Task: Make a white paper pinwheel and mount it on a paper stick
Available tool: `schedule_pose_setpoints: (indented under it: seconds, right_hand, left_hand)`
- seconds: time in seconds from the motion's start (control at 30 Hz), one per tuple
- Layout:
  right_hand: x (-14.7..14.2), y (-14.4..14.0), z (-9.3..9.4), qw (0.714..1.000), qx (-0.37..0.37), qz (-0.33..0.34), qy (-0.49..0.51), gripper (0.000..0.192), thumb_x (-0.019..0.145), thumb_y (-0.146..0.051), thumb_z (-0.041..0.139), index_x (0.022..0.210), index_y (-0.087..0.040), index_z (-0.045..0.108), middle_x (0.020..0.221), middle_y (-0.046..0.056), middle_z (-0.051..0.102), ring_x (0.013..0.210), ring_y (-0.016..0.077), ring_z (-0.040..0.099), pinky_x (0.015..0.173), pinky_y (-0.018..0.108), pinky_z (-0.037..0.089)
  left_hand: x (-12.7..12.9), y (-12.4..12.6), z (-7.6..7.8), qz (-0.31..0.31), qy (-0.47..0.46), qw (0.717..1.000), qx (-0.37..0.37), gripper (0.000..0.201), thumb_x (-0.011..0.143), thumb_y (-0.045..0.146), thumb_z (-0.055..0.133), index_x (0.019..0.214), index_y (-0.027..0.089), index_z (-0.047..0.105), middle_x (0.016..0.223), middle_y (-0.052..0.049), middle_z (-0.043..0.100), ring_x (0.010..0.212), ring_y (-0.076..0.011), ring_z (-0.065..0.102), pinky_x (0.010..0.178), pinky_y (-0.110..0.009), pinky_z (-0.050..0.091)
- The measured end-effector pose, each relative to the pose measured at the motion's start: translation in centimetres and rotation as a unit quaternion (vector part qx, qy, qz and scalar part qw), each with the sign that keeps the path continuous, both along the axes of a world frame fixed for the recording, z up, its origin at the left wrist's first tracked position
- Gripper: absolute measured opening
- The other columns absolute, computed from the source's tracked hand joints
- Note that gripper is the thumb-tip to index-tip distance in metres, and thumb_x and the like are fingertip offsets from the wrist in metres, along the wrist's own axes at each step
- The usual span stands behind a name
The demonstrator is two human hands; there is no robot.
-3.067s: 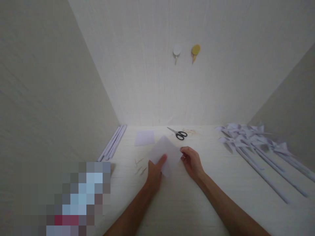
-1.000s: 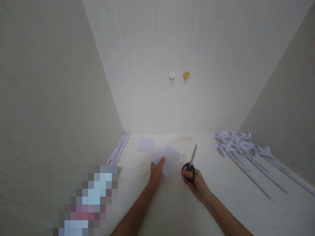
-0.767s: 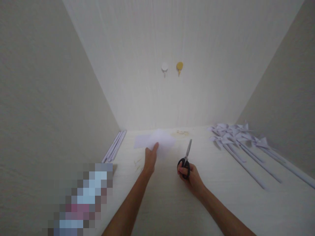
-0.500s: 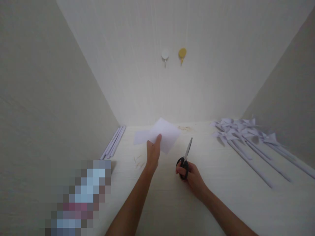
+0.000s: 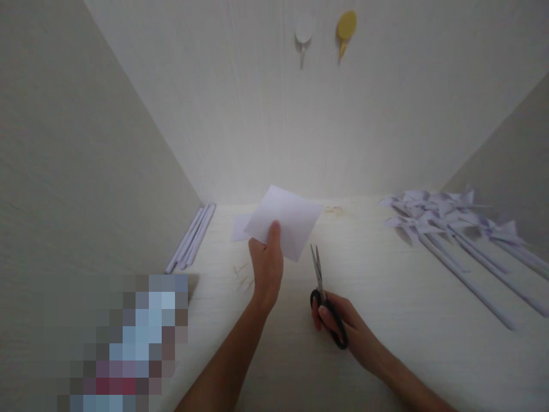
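In the head view, my left hand (image 5: 266, 269) holds up a square sheet of white paper (image 5: 289, 214), thumb on the near face and the other fingers hidden behind it. My right hand (image 5: 343, 320) is closed on black-handled scissors (image 5: 319, 280), fingers in the loops. Their blades are slightly parted and point up toward the paper's lower corner, without touching it. Another piece of white paper (image 5: 240, 227) lies on the table behind the held sheet, partly covered by it.
White paper pinwheels (image 5: 422, 223) on rolled sticks lie at the right. Several white paper tubes (image 5: 191, 240) lie at the left, near a blurred-out object (image 5: 137, 337). Small thin sticks (image 5: 243, 277) are scattered on the table. A white hook (image 5: 303, 34) and a yellow hook (image 5: 346, 27) are on the back wall.
The scissors have turned from leaning right to leaning left, and their blades have parted. The held paper has turned and risen slightly. The camera view has tilted down.
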State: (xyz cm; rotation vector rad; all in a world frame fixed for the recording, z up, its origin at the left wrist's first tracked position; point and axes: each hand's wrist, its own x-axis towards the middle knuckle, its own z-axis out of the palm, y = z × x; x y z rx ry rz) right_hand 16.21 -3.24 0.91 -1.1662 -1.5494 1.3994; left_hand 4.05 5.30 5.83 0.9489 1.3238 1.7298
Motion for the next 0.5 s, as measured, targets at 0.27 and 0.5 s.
schedule_pose_setpoints:
  seconds: [0.27,0.5]
  right_hand:
    - [-0.20,-0.36,-0.34,0.997,0.005,0.016,-0.070,0.039,0.075,-0.053,0.038,0.058,-0.018,0.039,0.053,-0.003,0.036,0.050,0.0094,0.033,0.046,0.023,0.026]
    - [-0.30,-0.47,-0.21,0.997,-0.006,0.009,-0.079,0.038,0.074,-0.053,0.041,0.058,-0.018,0.039,0.052,-0.004,0.035,0.048,0.0087,0.032,0.044,0.022,0.025]
  left_hand:
    - [0.07,-0.41,0.11,0.011,0.035,0.999,0.002,0.032,0.068,0.039,0.053,0.075,0.009,0.060,0.063,-0.005,0.059,0.059,-0.0125,0.054,0.053,-0.023,0.042]
    - [0.43,-0.48,-0.31,0.004,0.051,0.999,0.009,0.030,0.070,0.039,0.051,0.073,0.010,0.059,0.054,-0.001,0.053,0.057,-0.0118,0.052,0.052,-0.022,0.041]
